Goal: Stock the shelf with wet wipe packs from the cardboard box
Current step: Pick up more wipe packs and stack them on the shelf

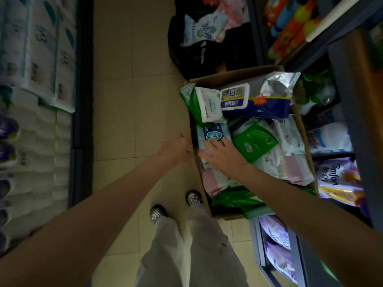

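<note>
An open cardboard box (238,76) stands on the floor by the right-hand shelf, filled with several wet wipe packs. My right hand (222,154) reaches into the box and its fingers lie on a pale blue wipe pack with a dark blue label (213,134) at the box's left side. Whether they grip the pack is unclear. My left hand (176,149) is at the box's left wall, fingers loosely curled, touching or just beside the rim. A green pack (253,141) and a large blue and silver pack (259,100) lie close by.
The shelf on the right (342,125) carries detergent and softener pouches. A black bag (207,38) with more packs sits beyond the box. Tissue rolls fill the shelf on the left (37,100). My feet (176,206) stand on the tiled aisle beside the box.
</note>
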{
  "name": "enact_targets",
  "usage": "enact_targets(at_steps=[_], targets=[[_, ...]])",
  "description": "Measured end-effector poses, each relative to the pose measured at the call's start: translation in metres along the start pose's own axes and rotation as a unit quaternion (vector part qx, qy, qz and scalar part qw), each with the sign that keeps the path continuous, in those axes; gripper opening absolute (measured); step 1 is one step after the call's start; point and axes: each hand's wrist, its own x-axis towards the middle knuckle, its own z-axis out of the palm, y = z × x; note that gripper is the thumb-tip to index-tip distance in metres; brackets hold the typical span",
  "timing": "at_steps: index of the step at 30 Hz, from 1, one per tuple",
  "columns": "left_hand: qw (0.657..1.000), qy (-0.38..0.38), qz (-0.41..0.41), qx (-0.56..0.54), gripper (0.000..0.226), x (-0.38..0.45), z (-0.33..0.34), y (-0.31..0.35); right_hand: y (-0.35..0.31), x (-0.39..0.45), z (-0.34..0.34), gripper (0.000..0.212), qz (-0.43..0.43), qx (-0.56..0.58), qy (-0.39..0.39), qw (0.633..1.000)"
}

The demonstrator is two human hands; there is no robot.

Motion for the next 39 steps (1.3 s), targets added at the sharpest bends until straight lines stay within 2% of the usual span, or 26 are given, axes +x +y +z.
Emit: enact_targets(at_steps=[2,6,11,14,17,20,21,23,25,26,28,30,31,33,34,36,37,39], targets=[[1.000,-0.005,0.002,0.014,0.041,0.000,0.004,0.008,0.002,-0.001,0.001,0.039,0.012,-0.004,-0.007,1.000],[1.000,0.001,0.012,0.019,0.038,-0.002,0.010,0.013,0.004,0.001,0.003,0.018,-0.055,-0.059,-0.020,0.997],[1.000,0.017,0.008,0.016,0.039,-0.005,0.011,0.003,-0.002,0.008,-0.003,0.035,-0.083,-0.023,-0.091,0.992],[0.999,0.014,0.022,0.040,0.050,-0.014,0.000,-0.006,0.016,0.012,-0.044,0.022,-0.112,0.007,-0.175,0.978],[0.999,0.003,0.039,0.024,0.070,-0.029,-0.031,-0.005,0.066,0.014,-0.100,0.028,-0.067,0.048,-0.185,0.979],[0.997,0.022,0.074,-0.020,0.090,-0.045,-0.075,-0.003,0.096,0.020,-0.183,0.013,-0.071,0.058,-0.151,0.984],[0.994,0.030,0.091,-0.048,0.096,-0.053,-0.090,-0.001,0.099,0.022,-0.211,0.011,-0.089,0.060,-0.132,0.985],[0.984,0.031,0.118,-0.132,0.096,-0.075,-0.120,0.004,0.097,0.028,-0.278,0.024,-0.118,0.049,-0.081,0.989],[0.950,0.018,0.149,-0.274,0.075,-0.098,-0.145,0.000,0.090,0.040,-0.340,0.028,-0.137,0.023,-0.017,0.990],[0.922,0.038,0.180,-0.342,0.071,-0.110,-0.157,-0.009,0.086,0.048,-0.368,0.022,-0.149,0.009,0.022,0.988],[0.882,0.137,0.183,-0.412,0.089,-0.134,-0.187,-0.038,0.071,0.063,-0.423,0.016,-0.167,-0.005,0.101,0.981],[0.860,0.227,0.157,-0.428,0.108,-0.177,-0.223,-0.072,0.052,0.077,-0.474,0.025,-0.173,0.001,0.174,0.969],[0.845,0.267,0.147,-0.438,0.105,-0.202,-0.240,-0.088,0.038,0.083,-0.499,0.028,-0.175,0.004,0.209,0.962],[0.822,0.347,0.118,-0.436,0.084,-0.248,-0.264,-0.129,0.006,0.099,-0.544,0.027,-0.188,0.021,0.283,0.940],[0.814,0.386,0.105,-0.422,0.087,-0.275,-0.273,-0.146,-0.012,0.107,-0.565,0.025,-0.195,0.024,0.325,0.925],[0.809,0.462,0.054,-0.360,0.116,-0.327,-0.289,-0.184,-0.050,0.125,-0.605,0.021,-0.209,0.029,0.427,0.879],[0.804,0.502,0.033,-0.318,0.122,-0.356,-0.296,-0.200,-0.072,0.133,-0.626,0.020,-0.215,0.034,0.476,0.852],[0.770,0.577,0.031,-0.271,0.113,-0.412,-0.311,-0.236,-0.117,0.146,-0.666,0.018,-0.222,0.056,0.566,0.792]])
